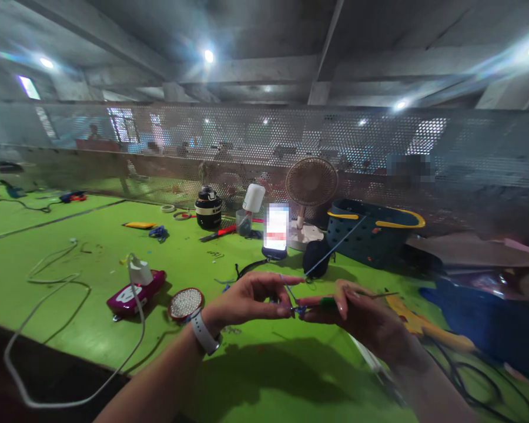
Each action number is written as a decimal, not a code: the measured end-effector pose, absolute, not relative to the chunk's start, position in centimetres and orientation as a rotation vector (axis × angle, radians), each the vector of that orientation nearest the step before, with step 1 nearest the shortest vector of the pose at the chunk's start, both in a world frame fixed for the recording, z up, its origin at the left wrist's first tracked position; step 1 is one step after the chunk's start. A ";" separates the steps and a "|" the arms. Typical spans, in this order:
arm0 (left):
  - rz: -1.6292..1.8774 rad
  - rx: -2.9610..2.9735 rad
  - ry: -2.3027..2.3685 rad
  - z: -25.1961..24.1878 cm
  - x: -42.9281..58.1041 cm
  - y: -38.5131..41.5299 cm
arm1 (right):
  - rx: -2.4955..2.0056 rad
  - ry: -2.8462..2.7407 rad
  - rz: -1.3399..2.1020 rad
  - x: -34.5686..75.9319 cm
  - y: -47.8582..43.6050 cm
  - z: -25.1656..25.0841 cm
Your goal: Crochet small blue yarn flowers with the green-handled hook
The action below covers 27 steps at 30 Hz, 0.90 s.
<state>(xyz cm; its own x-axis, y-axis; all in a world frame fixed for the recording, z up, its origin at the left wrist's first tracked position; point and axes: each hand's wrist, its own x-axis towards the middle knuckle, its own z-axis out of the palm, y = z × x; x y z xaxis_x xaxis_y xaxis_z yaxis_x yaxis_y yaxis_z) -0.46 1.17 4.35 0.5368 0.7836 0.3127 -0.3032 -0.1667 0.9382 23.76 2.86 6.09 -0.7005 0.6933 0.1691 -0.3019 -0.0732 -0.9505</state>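
My left hand (252,298) is closed, its thumb and fingertips pinching a small piece of blue crochet work (300,309). Light-blue yarn (338,248) slants down from the dark basket (357,235) to my left index finger, which is stretched out, and on to the piece. In my right hand (370,314) is a crochet hook (328,302) with a green grip; its thin rear end sticks out to the right. The hook's tip meets the blue piece between both hands. Stitches are too small to make out.
Behind my hands stand a lit phone (276,229), a fan (311,182) and a black jar (208,208). To the left lie a bead-filled round dish (186,304), a purple power bank (136,294) and a white cable (143,326). Yellow-handled pliers (445,335) lie at right.
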 end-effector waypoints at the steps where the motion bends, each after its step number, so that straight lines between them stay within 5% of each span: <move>1: 1.018 1.436 0.441 4.4 -0.5 1.2 | -0.422 -1.508 1.859 23.8 2.8 6.1; 27: 1.007 1.530 0.445 4.3 -0.4 1.2 | -0.254 -1.548 1.937 24.2 3.6 5.5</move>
